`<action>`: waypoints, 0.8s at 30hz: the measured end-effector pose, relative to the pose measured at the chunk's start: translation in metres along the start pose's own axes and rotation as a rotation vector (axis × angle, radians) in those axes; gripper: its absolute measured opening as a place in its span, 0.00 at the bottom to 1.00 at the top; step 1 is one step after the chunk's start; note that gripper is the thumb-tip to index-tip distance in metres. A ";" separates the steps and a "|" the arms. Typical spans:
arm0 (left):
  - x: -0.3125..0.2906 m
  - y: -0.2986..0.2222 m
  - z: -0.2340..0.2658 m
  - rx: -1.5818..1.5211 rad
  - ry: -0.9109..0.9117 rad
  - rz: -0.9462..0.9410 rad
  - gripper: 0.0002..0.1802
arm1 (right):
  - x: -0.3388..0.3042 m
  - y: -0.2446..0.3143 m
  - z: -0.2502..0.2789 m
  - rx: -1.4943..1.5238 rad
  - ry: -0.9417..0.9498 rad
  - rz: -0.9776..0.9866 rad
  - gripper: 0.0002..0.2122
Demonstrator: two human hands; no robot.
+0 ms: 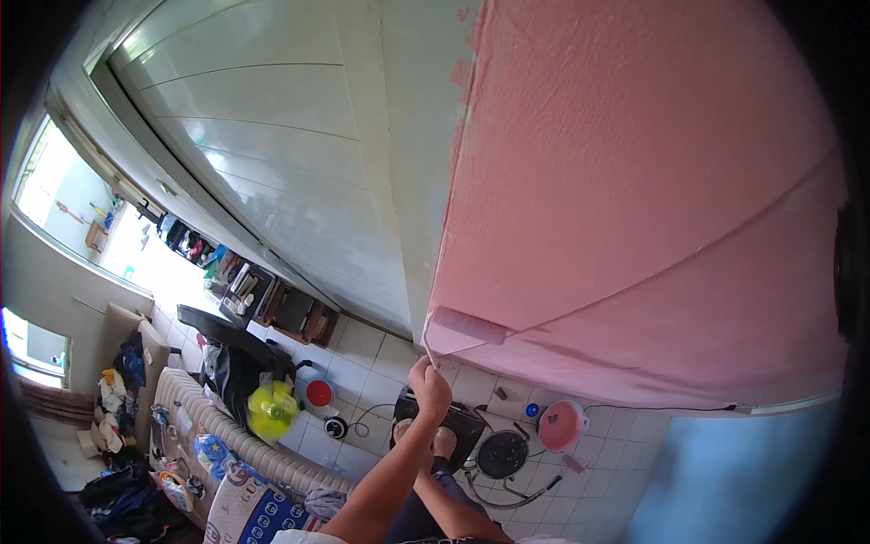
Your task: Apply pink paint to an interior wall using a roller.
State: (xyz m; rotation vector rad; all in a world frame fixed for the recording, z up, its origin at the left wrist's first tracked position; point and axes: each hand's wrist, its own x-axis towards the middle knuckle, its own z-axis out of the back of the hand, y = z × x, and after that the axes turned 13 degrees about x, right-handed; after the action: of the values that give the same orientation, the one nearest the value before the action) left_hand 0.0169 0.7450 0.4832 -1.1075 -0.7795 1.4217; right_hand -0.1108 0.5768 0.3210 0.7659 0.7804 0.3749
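My left hand (430,392) is closed around the thin handle of a paint roller. Its pinkish sleeve (468,325) lies against the lower part of a pink wall (625,172), near the wall's left edge. A thin bent frame joins sleeve and handle just above my fingers. My right forearm (458,519) comes up from the lower edge and passes behind my left forearm. That hides my right hand, so its fingers and anything in them do not show. Along the pink edge, the pale door frame (412,163) bears a few pink smears.
My feet are on a black platform (467,426). Beside it stand a round black-seated stool (503,454) and a bucket of pink paint (563,425). A red-filled tub (319,393), a black chair (231,344) and a cluttered sofa (195,394) are leftward. A blue surface (725,480) lies lower right.
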 end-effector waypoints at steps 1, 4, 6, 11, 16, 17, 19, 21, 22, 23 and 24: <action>-0.002 -0.001 -0.003 -0.009 0.008 0.003 0.14 | -0.001 -0.004 0.000 -0.045 0.012 -0.133 0.24; 0.001 -0.004 0.004 -0.075 0.058 0.103 0.13 | -0.010 -0.005 0.000 -0.059 0.116 -0.064 0.23; 0.011 -0.026 0.044 -0.113 -0.004 0.096 0.13 | -0.020 0.064 0.005 0.066 0.066 0.046 0.22; 0.014 -0.109 0.027 -0.252 0.022 -0.055 0.14 | 0.075 -0.006 0.001 -0.336 0.358 0.012 0.22; 0.017 -0.064 0.019 -0.110 -0.072 -0.106 0.16 | 0.080 0.004 -0.002 -0.168 0.345 0.023 0.22; 0.016 -0.046 0.020 -0.104 -0.081 -0.107 0.16 | 0.069 0.007 -0.005 -0.123 0.366 0.023 0.22; 0.017 -0.008 0.020 0.047 -0.122 -0.063 0.12 | 0.050 0.010 -0.012 -0.030 0.397 0.020 0.22; 0.015 0.020 0.019 0.165 -0.107 -0.024 0.14 | 0.032 0.005 -0.019 0.064 0.410 0.013 0.21; 0.013 0.033 0.019 0.285 -0.092 0.023 0.15 | 0.021 0.003 -0.024 0.110 0.417 0.005 0.21; 0.012 0.042 0.017 0.283 -0.083 0.019 0.15 | 0.011 -0.005 -0.028 0.156 0.418 -0.002 0.21; 0.012 0.051 0.017 0.345 -0.067 0.071 0.16 | 0.000 -0.012 -0.032 0.202 0.420 -0.009 0.21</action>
State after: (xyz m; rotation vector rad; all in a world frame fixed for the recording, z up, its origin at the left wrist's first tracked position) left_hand -0.0163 0.7501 0.4401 -0.8316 -0.5187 1.5897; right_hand -0.1345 0.5838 0.2974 0.8843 1.2297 0.4614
